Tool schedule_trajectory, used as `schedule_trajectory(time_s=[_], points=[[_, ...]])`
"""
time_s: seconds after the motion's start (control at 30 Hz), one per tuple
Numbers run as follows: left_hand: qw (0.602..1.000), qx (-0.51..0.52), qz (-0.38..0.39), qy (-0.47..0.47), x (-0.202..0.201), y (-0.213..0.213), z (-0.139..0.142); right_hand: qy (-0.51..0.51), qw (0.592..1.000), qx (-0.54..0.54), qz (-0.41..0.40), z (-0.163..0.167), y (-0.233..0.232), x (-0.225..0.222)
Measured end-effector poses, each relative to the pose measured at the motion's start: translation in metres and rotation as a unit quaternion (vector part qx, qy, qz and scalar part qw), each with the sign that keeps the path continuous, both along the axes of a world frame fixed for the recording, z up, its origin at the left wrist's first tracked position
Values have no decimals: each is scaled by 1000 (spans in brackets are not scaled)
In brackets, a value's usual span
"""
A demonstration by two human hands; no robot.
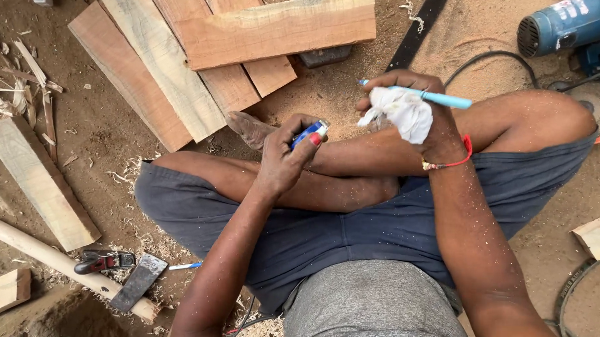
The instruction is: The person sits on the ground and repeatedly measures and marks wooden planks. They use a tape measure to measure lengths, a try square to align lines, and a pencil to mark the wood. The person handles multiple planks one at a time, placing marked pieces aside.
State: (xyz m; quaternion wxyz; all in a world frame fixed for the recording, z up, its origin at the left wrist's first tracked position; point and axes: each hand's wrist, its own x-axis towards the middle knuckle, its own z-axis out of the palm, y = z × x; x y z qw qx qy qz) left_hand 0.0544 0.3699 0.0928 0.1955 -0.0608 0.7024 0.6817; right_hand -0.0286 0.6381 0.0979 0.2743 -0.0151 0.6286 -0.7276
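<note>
- left hand (284, 158) is closed around a blue lighter (308, 132).
- right hand (408, 109) grips a light blue pen (442, 98) and a white cloth (401, 113).
- step seems preparing to light; the thumb needs to press.

Lighting was even, soft daylight across the whole frame, with no single strong source evident. Shadows were faint and short: a soft one lay under the planks (204, 59) in the upper centre, another beneath the crossed legs at mid-frame. No harsh glare was recorded; only a mild sheen showed on the blue power tool (571, 25) at upper right and on the forearms. Exposure was balanced, colours warm. Focus was sharp at centre. Slight softness and wide-angle stretching appeared toward the lower corners and the bottom edge of the frame.
</note>
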Motion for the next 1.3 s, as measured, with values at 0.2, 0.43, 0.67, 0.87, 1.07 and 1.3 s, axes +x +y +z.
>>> schedule_trajectory(time_s=[0.2,0.43,0.67,0.87,1.07,1.3], points=[[882,-348,-120,294,-37,-13,17,62,995,77,33,-2,-59,29],[881,-400,-181,176,-103,-57,-8,106,988,109,-23,-31,-59,-8],[818,-433,74,371,-154,-154,-61,49,967,-39,-246,-79,-5,-128],[825,-464,73,314,-174,-113,-105,162,969,45,-179,-145,-36,-145],[815,-485,70,310,-181,-103,-111,275,929,227,-103,-124,-21,-145],[795,-505,82,326,-175,-95,-111,300,913,262,-83,-126,-29,-116]])
